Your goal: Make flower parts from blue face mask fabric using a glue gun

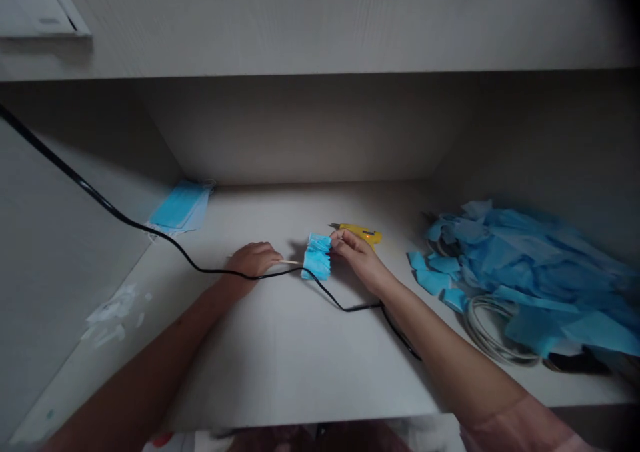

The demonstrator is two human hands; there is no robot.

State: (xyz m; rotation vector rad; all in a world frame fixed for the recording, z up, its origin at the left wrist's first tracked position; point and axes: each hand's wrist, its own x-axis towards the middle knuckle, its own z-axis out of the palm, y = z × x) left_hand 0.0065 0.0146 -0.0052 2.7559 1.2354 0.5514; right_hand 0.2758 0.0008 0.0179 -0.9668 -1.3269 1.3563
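Observation:
My left hand (256, 260) is closed around a thin pale stick (291, 262) whose end reaches the gathered blue piece (317, 257). That piece looks like pleated face-mask fabric and stands in the middle of the white surface. The fingers of my right hand (356, 252) pinch its upper right edge. Just behind my right hand lies a yellow glue gun (361, 233) with a small orange light, its dark nozzle pointing left. A black cord (200, 269) runs across in front of my left hand and the blue piece, then passes my right forearm.
Blue face masks (181, 205) lie at the back left. White scraps (114, 312) are scattered at the left edge. On the right are a heap of blue fabric (540, 259), small cut blue pieces (435, 279) and a coiled grey cable (495, 329). A shelf (320, 25) overhangs the surface.

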